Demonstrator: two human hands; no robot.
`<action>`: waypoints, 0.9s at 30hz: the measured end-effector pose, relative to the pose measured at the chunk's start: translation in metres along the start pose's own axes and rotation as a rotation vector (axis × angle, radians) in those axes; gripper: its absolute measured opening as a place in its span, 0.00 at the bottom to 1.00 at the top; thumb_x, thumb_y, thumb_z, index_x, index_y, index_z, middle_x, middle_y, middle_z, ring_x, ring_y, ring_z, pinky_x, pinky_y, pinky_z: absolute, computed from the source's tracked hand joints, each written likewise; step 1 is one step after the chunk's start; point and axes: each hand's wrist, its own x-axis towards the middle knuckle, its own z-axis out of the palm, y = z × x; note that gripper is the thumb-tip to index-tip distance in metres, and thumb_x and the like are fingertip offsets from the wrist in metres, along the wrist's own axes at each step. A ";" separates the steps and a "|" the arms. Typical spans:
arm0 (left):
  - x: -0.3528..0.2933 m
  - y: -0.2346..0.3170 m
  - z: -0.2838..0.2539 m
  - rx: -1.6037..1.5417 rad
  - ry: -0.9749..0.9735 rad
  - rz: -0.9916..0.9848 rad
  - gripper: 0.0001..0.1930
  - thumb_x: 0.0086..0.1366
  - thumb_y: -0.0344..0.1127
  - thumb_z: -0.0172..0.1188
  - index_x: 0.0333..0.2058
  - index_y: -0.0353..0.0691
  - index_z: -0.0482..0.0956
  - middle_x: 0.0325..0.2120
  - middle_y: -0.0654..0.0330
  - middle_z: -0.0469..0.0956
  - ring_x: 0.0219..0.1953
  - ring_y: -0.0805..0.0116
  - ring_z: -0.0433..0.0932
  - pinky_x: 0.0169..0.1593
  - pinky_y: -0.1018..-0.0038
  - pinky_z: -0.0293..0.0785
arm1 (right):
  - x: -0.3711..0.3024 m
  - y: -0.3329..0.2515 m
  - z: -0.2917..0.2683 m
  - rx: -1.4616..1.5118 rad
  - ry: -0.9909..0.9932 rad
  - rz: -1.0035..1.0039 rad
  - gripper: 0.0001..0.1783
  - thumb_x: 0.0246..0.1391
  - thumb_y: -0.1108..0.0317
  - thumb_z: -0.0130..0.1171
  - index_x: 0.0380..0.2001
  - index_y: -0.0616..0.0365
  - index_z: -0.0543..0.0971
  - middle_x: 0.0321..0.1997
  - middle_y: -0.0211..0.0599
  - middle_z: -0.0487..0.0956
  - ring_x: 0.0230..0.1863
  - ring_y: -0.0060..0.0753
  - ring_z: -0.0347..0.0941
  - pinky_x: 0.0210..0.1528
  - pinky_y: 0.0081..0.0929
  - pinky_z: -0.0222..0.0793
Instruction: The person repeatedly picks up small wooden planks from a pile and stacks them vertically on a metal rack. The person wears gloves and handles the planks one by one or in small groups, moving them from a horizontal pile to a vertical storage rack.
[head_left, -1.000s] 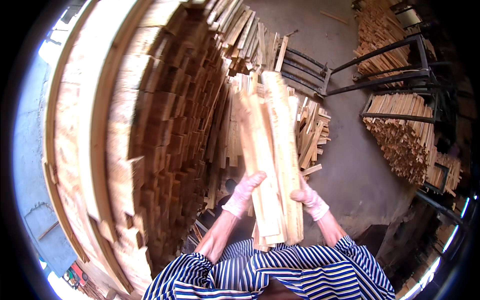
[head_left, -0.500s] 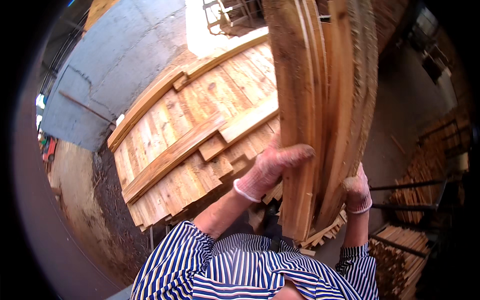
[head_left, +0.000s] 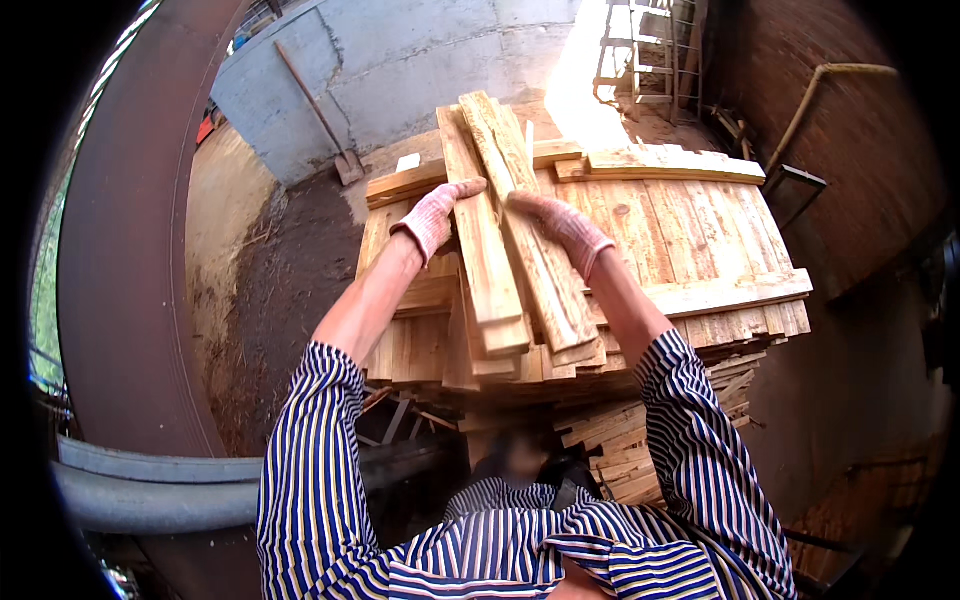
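Note:
My left hand (head_left: 435, 217), in a pinkish knitted glove, is closed on the left side of a loose bundle of wooden boards (head_left: 482, 255). From the other side my right hand (head_left: 568, 230), gloved alike, grips the bundle's rough-edged right boards (head_left: 535, 250). A narrow gap parts the two halves of the bundle. The boards lie lengthwise away from me over a broad stack of planks (head_left: 690, 225); whether they rest fully on it I cannot tell. Crosswise battens lie on the stack, one far batten (head_left: 665, 165) and one near batten (head_left: 710, 292).
A shovel (head_left: 318, 105) leans on the grey wall (head_left: 420, 60) at the far left. A brown steel column (head_left: 130, 260) and a grey pipe (head_left: 170, 505) stand at my left. More boards (head_left: 625, 440) lie below the stack's near edge. A bent yellow pipe (head_left: 805, 100) is at the right.
The bundle, held steeply at the right before, has come over the plank stack and been lowered flatter. My view has turned right, and both hands still hold the boards.

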 end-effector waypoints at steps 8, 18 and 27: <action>0.013 0.019 -0.146 0.690 -0.343 -0.218 0.36 0.70 0.58 0.59 0.62 0.31 0.68 0.53 0.41 0.79 0.50 0.57 0.83 0.50 0.63 0.83 | 0.025 0.005 -0.036 -0.014 -0.061 0.074 0.24 0.59 0.58 0.70 0.50 0.64 0.77 0.37 0.44 0.85 0.28 0.29 0.84 0.28 0.24 0.85; -0.061 -0.050 -0.185 1.635 0.046 0.015 0.51 0.38 0.47 0.85 0.63 0.49 0.70 0.73 0.44 0.52 0.73 0.41 0.56 0.72 0.56 0.62 | -0.030 -0.078 -0.162 -1.124 0.514 0.118 0.45 0.50 0.48 0.70 0.67 0.60 0.70 0.56 0.55 0.79 0.60 0.45 0.76 0.59 0.36 0.73; -0.051 -0.062 -0.226 1.347 -0.027 0.234 0.44 0.38 0.41 0.86 0.56 0.40 0.75 0.72 0.51 0.58 0.69 0.49 0.65 0.70 0.62 0.67 | 0.014 -0.010 -0.004 -1.023 0.439 0.012 0.67 0.46 0.27 0.66 0.77 0.56 0.50 0.73 0.57 0.66 0.72 0.53 0.66 0.71 0.43 0.63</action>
